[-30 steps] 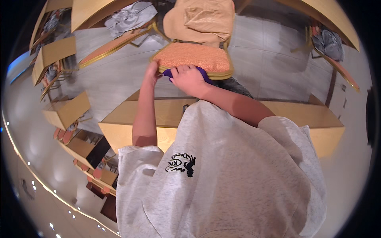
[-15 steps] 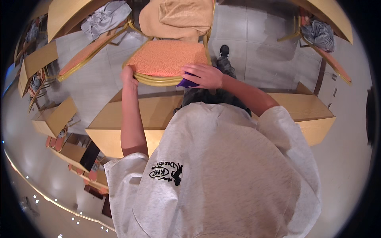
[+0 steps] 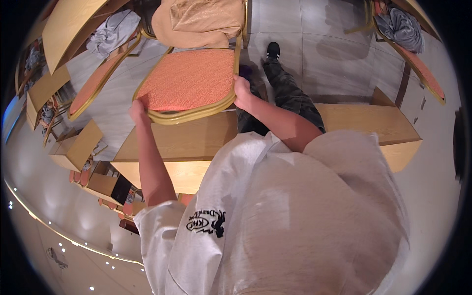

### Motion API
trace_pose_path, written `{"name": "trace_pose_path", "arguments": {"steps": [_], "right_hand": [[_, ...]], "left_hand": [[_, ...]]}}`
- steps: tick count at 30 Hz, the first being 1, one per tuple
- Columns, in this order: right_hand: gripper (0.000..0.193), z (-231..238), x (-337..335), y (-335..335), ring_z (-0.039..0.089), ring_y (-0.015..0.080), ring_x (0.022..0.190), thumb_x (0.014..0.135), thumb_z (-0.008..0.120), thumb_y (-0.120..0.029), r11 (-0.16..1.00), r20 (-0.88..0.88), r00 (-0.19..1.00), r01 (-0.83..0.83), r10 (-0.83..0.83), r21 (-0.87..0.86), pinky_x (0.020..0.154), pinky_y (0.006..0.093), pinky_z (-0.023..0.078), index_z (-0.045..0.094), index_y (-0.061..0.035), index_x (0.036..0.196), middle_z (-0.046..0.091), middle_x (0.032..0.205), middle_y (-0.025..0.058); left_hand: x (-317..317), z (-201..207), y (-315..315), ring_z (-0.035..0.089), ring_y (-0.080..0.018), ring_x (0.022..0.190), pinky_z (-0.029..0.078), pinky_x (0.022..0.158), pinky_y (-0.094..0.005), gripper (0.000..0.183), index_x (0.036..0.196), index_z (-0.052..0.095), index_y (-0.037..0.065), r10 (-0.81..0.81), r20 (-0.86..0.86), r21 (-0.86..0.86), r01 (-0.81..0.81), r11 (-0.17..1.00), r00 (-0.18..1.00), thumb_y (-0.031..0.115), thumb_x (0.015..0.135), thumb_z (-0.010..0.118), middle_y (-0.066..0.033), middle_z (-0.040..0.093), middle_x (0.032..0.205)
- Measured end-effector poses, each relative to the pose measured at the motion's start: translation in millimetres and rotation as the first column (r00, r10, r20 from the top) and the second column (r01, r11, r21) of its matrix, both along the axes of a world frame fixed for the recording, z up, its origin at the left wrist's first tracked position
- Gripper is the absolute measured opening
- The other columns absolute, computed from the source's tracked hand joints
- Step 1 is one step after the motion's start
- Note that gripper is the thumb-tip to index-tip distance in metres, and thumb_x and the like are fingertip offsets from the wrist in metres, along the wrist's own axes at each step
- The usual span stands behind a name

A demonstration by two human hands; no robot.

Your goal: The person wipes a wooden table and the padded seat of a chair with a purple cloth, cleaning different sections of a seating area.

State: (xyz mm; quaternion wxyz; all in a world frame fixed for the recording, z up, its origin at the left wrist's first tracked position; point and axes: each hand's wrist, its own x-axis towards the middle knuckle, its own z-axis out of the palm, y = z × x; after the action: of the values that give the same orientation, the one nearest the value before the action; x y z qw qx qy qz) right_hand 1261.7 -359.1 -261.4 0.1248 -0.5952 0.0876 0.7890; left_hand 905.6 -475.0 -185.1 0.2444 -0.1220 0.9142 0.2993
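Note:
A chair with an orange padded back (image 3: 189, 78) and a gold frame stands in front of me. My left hand (image 3: 139, 112) is closed around the left corner of its frame. On the right edge of the same frame, my right hand (image 3: 242, 91) is closed, with its fingers partly hidden behind the chair back. Tan cloth (image 3: 209, 22) lies bunched on the chair's seat. Just past my right hand a dark purple patch (image 3: 245, 72) shows beside my leg; its kind I cannot make out.
A wooden desk (image 3: 196, 140) runs across close to my body. Another orange chair (image 3: 101, 86) with grey cloth (image 3: 115, 32) is at the left, by a wooden table (image 3: 69, 34). At the far right, a chair (image 3: 418, 73) carries bunched grey cloth (image 3: 400, 29).
The chair back has shifted left and nearer in the picture, with both hands on it. My right hand has moved from the top edge and purple material to the frame's right side.

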Motion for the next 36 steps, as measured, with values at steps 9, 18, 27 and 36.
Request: {"name": "trace_pose_path", "arguments": {"steps": [9, 18, 27, 36], "right_hand": [[0.053, 31.7, 26.4, 18.6, 0.065, 0.0276, 0.117, 0.111, 0.04, -0.046, 0.919, 0.206, 0.902, -0.394, 0.379, 0.033, 0.102, 0.0484, 0.049, 0.059, -0.0025, 0.135, 0.064, 0.129, 0.0113], [0.041, 48.7, 52.1, 36.6, 0.06, 0.0079, 0.084, 0.108, 0.053, -0.039, 0.681, 0.281, 0.703, -0.708, 0.654, 0.186, 0.077, 0.0283, 0.051, 0.071, -0.0042, 0.121, 0.067, 0.098, -0.0008], [0.039, 0.1, 40.1, 23.8, 0.062, 0.0164, 0.083, 0.094, 0.074, -0.032, 0.911, 0.323, 0.879, -0.4, 0.352, 0.096, 0.072, 0.0315, 0.05, 0.071, -0.0016, 0.118, 0.069, 0.099, 0.0072], [0.067, -123.9, 17.1, 51.8, 0.056, 0.0313, 0.123, 0.105, 0.033, -0.054, 0.625, 0.118, 0.618, -0.78, 0.778, -0.037, 0.092, 0.0522, 0.05, 0.049, -0.0044, 0.148, 0.056, 0.143, 0.0132]], "left_hand": [[19.8, 24.5, 13.6, 0.065, -0.0235, 0.082, 0.054, 0.066, -0.0412, 0.039, 0.113, 0.064, -0.014, 0.069, 0.02, 0.003, -0.069, 0.998, 0.997, 0.016, 0.089, 0.058, -0.014, 0.066, 0.101], [32.1, 33.7, 25.6, 0.062, -0.0192, 0.073, 0.051, 0.061, -0.0368, 0.029, 0.104, 0.066, -0.01, 0.127, 0.007, -0.028, -0.126, 0.992, 0.992, 0.015, 0.091, 0.06, -0.0095, 0.065, 0.09], [33.6, 40.8, 31.7, 0.066, -0.0244, 0.084, 0.055, 0.069, -0.0408, 0.039, 0.113, 0.064, -0.017, 0.11, 0.021, -0.065, -0.108, 0.992, 0.994, 0.015, 0.091, 0.06, -0.0175, 0.068, 0.102], [28.7, 35.9, 21.7, 0.068, -0.0217, 0.083, 0.055, 0.071, -0.0369, 0.035, 0.115, 0.066, -0.014, 0.17, 0.025, -0.02, -0.169, 0.985, 0.985, 0.015, 0.095, 0.061, -0.0147, 0.07, 0.102]]}}
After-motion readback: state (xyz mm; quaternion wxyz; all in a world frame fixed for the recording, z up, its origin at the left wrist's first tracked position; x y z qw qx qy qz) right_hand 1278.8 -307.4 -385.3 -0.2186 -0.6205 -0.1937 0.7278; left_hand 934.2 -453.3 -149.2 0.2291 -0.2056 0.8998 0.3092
